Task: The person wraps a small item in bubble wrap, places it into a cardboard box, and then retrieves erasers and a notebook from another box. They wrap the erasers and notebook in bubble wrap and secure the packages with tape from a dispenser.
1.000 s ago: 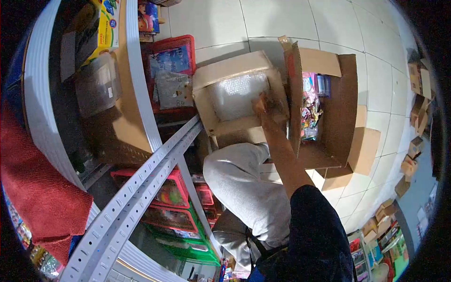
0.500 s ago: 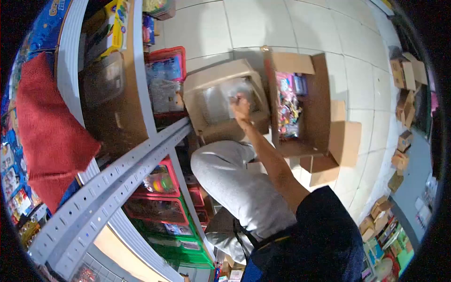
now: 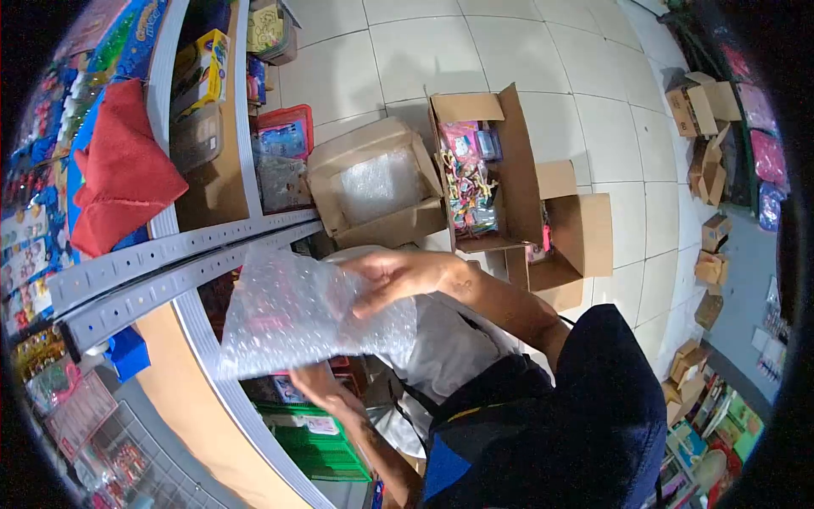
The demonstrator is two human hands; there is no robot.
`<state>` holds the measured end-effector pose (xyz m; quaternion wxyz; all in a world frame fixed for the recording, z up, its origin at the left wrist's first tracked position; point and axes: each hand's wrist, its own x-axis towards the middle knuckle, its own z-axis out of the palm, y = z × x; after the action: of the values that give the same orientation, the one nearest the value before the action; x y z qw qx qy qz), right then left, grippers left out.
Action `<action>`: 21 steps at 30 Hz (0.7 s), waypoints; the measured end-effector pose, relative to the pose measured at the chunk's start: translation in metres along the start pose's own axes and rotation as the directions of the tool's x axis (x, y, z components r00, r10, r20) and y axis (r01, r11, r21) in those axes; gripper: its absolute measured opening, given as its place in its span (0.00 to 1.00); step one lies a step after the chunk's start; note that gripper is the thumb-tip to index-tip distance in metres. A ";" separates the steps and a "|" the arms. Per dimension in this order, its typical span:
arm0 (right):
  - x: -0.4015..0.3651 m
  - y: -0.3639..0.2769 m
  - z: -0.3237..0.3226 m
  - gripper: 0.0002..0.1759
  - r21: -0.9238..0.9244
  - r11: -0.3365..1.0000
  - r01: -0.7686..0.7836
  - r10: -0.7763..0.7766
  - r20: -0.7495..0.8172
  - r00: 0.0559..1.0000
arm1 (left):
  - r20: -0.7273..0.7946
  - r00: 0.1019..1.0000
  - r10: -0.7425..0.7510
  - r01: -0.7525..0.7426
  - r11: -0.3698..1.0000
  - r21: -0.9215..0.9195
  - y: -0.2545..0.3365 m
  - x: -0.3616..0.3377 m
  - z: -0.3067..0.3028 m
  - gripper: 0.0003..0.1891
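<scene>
Two hands on bubble wrap sheet (image 3: 288, 314), held in air just before shelf rail (image 3: 170, 263), over my knee. Right hand (image 3: 398, 273): fingers pinch top edge. Left hand (image 3: 318, 386): fingers closed on bottom edge, partly hidden behind sheet. My judgement: spread sheet taut, pinch lightly so bubbles survive, avoid snagging on rail. Open cardboard box (image 3: 373, 191) well apart on floor.

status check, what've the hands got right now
Right hand and left hand both gripping bubble wrap sheet. Sheet held up, spread open. Metal shelf rail close by its upper edge.
</scene>
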<state>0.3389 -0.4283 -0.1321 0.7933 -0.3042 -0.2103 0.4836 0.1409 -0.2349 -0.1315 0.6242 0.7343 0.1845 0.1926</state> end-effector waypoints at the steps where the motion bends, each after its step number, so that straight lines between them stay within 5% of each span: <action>1: -0.005 -0.001 0.011 0.38 0.076 0.997 0.004 -0.004 -0.009 1.000 | 0.059 0.992 -0.108 0.118 0.969 -0.217 -0.023 -0.008 -0.010 0.47; 2: -0.010 0.002 0.014 0.37 0.069 0.997 -0.043 0.045 -0.025 0.999 | 0.143 0.969 -0.201 0.243 0.879 -0.410 -0.026 -0.008 -0.011 0.48; 3: -0.015 0.005 0.012 0.37 0.055 0.994 -0.090 0.093 -0.042 0.995 | -0.077 0.860 -0.505 0.382 0.737 -0.558 -0.021 -0.018 -0.004 0.46; 6: -0.035 0.011 0.018 0.32 0.032 0.997 -0.067 0.071 -0.168 0.983 | -0.043 0.864 -0.502 0.468 0.830 -0.303 -0.027 -0.023 -0.011 0.44; 7: -0.041 0.017 0.014 0.30 0.053 0.997 -0.056 0.065 -0.199 0.978 | 0.067 0.875 -0.480 0.459 0.776 -0.433 -0.026 -0.022 -0.015 0.39; 10: -0.059 0.034 0.001 0.27 0.024 0.998 -0.050 0.054 -0.289 0.956 | 0.028 0.885 -0.466 0.451 0.837 -0.310 -0.032 -0.019 -0.021 0.35; 11: -0.064 0.038 -0.002 0.26 -0.003 0.999 -0.054 0.051 -0.316 0.947 | -0.001 0.919 -0.395 0.361 0.841 -0.403 -0.008 -0.014 0.005 0.30; 14: -0.068 0.045 -0.008 0.23 0.104 0.994 -0.022 0.053 -0.307 0.950 | -0.050 0.864 -0.501 0.454 0.818 -0.353 -0.015 -0.016 0.014 0.28; 16: -0.074 0.056 -0.033 0.20 -0.119 0.993 0.002 -0.038 -0.306 0.951 | -0.073 0.857 -0.510 0.459 0.819 -0.344 -0.033 -0.016 0.017 0.23; 18: -0.089 0.053 -0.067 0.19 -0.142 0.989 -0.044 -0.035 -0.508 0.861 | -0.104 0.825 -0.556 0.514 0.813 -0.275 -0.041 -0.013 0.018 0.21; 19: -0.097 0.050 -0.088 0.16 -0.187 0.980 -0.065 -0.081 -0.678 0.731 | -0.074 0.854 -0.515 0.478 0.832 -0.283 -0.042 -0.013 0.022 0.12; 21: -0.127 0.083 -0.165 0.12 -0.318 0.945 -0.075 -0.271 -0.890 0.366 | -0.160 0.796 -0.584 0.538 0.804 -0.253 -0.042 -0.017 0.022 0.11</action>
<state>0.3330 -0.5594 -0.3133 0.7441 -0.6275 0.1804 0.1417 0.1360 -0.2553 -0.1773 0.6961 0.5539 0.4459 0.0990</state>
